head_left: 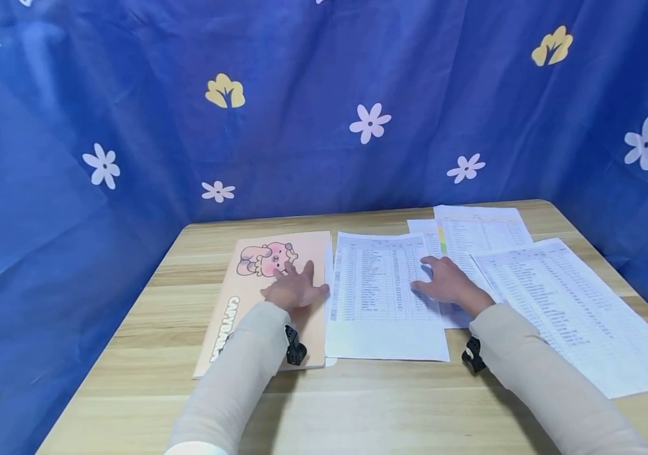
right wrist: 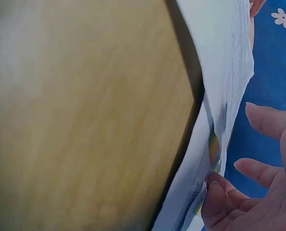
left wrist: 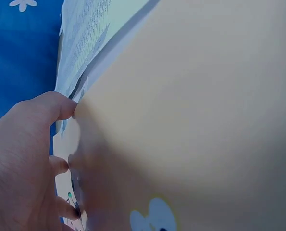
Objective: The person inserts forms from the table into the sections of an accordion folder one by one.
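A peach folder (head_left: 278,328) with a cartoon animal and "CAPYBARA" lettering lies closed at the left, with white page edges showing along its right side. My left hand (head_left: 295,289) rests on the cover with its fingers spread, the thumb near the right edge; the left wrist view shows the thumb (left wrist: 61,106) at the cover. Beside the folder lies a printed table sheet (head_left: 380,284). My right hand (head_left: 447,281) is at that sheet's right edge, thumb and index finger apart. In the right wrist view the lower fingers (right wrist: 215,202) bend near the paper edges.
Several more printed sheets lie overlapping at the right, one at the back with a coloured strip (head_left: 483,230) and a larger one (head_left: 580,322) in front. They lie on a wooden table (head_left: 369,404). A blue flowered curtain (head_left: 301,145) encloses the back and sides.
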Demonstrator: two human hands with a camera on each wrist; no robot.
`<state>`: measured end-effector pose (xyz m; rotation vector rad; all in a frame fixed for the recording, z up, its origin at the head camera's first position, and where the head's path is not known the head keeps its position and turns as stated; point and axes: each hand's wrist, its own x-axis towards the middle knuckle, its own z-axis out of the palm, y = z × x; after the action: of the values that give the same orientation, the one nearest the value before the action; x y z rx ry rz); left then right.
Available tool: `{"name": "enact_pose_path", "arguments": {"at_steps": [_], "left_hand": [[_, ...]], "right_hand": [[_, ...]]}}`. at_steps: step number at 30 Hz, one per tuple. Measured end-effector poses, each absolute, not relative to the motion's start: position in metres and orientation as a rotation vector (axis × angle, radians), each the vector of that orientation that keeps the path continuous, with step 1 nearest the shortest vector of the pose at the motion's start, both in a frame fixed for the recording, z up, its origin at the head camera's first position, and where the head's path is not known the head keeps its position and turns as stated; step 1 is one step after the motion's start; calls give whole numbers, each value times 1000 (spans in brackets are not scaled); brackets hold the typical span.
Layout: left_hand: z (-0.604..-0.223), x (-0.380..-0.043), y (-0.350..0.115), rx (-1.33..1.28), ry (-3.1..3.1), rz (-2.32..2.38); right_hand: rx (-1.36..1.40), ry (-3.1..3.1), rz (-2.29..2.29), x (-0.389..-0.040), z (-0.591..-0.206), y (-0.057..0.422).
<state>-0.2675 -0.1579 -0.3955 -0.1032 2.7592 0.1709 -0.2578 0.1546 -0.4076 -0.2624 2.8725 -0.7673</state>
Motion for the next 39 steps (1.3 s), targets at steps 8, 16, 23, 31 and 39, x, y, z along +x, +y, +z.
{"name": "enact_pose_path", "arguments": {"at_steps": [8,16,23,31,39], "left_hand": [[-402,-264,-156,-96,2773,179],[-403,-263,-156,-31,2789,198],[-403,-262,-157,1,2791,175],[-401,-264,-159,49,2785,172],[-400,-264,-165,109,2763,203]], "right_hand": [[-290,2847,-789,-253,-414,159],[-324,2840,-748,-254,-415,163],[-352,2842,-695,-253,-417,163],[-354,2832,-693,-254,-414,162],[-343,2816,-698,-254,-413,160]]}}
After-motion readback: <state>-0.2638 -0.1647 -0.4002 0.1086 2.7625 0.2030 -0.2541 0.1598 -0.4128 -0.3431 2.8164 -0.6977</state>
